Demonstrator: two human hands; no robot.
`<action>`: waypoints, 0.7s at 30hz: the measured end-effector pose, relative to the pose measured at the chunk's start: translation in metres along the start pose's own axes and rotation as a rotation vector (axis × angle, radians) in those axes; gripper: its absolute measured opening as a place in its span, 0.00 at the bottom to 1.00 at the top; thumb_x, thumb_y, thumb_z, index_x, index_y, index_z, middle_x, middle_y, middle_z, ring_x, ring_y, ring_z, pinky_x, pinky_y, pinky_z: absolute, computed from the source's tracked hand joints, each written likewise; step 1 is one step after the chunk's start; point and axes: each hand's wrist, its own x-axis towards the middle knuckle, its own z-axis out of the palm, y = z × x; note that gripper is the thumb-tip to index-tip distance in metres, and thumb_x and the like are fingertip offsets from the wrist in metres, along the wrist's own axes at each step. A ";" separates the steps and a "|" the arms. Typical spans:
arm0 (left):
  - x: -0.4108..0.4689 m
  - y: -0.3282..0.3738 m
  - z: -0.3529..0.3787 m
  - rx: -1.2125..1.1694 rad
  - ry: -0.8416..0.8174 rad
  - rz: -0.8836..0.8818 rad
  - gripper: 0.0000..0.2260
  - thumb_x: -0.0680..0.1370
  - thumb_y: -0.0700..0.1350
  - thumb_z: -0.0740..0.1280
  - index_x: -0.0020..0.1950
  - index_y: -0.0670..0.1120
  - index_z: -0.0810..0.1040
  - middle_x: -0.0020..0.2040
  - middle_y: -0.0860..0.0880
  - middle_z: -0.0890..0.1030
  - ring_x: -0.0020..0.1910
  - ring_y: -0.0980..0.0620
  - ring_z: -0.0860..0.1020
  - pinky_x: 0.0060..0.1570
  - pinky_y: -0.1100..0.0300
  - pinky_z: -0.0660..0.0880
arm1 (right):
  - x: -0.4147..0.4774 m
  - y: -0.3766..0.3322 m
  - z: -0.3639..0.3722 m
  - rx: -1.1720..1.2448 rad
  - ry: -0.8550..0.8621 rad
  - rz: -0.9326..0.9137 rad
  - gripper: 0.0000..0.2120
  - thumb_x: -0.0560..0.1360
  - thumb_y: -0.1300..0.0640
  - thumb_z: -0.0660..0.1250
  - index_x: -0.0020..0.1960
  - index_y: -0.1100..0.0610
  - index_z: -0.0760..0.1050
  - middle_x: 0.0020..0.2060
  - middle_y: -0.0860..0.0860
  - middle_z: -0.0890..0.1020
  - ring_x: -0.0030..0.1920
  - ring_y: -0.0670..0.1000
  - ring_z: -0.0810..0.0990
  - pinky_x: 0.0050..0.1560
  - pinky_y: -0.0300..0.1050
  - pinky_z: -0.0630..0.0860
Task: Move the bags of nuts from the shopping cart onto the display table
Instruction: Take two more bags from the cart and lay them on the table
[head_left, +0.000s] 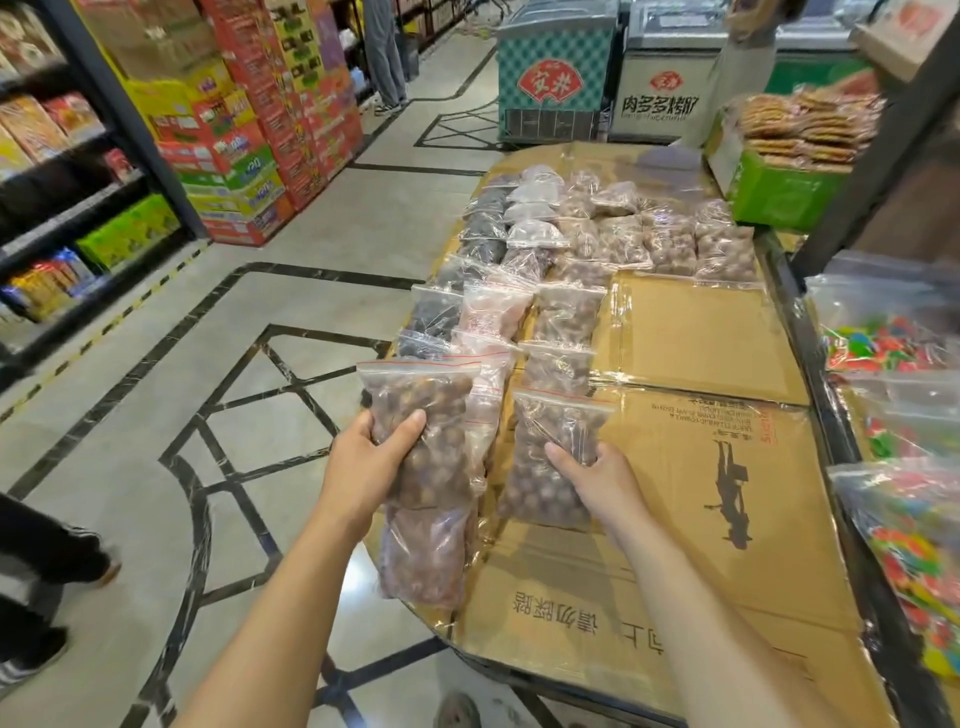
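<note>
My left hand (374, 460) grips a clear zip bag of brown round nuts (431, 410), held just above the near left edge of the display table (691, 488). My right hand (597, 475) grips a second bag of nuts (550, 447) that lies on the table's cardboard top. Another bag of nuts (423, 556) lies below the left bag at the table's edge. Rows of several nut bags (566, 312) run toward the far end of the table. The shopping cart is not in view.
Bags of coloured sweets (904, 525) fill the right side. A green box of stacked crackers (789, 192) stands at the far right. Shelves and stacked cartons (244, 156) line the left aisle. A person's legs (47, 545) are at the near left, and freezers (556, 73) stand behind.
</note>
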 end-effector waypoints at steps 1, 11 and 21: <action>0.004 -0.002 -0.001 0.004 -0.003 -0.010 0.10 0.78 0.52 0.77 0.54 0.48 0.85 0.47 0.51 0.89 0.49 0.49 0.88 0.48 0.52 0.84 | 0.003 0.001 0.004 0.005 0.000 0.006 0.25 0.75 0.37 0.77 0.60 0.56 0.78 0.52 0.52 0.85 0.52 0.51 0.83 0.54 0.51 0.79; 0.019 -0.011 -0.001 -0.075 -0.065 -0.087 0.10 0.80 0.50 0.76 0.59 0.49 0.86 0.52 0.49 0.90 0.53 0.48 0.88 0.61 0.44 0.83 | 0.025 0.012 0.021 0.059 0.041 0.097 0.22 0.76 0.42 0.78 0.58 0.55 0.75 0.62 0.49 0.82 0.58 0.52 0.80 0.61 0.48 0.75; 0.011 -0.003 0.007 -0.122 -0.068 -0.086 0.09 0.81 0.48 0.74 0.60 0.48 0.85 0.52 0.49 0.90 0.52 0.49 0.89 0.53 0.54 0.83 | 0.035 0.008 0.030 -0.275 0.035 0.123 0.32 0.73 0.27 0.71 0.58 0.55 0.75 0.54 0.51 0.84 0.54 0.57 0.83 0.51 0.50 0.77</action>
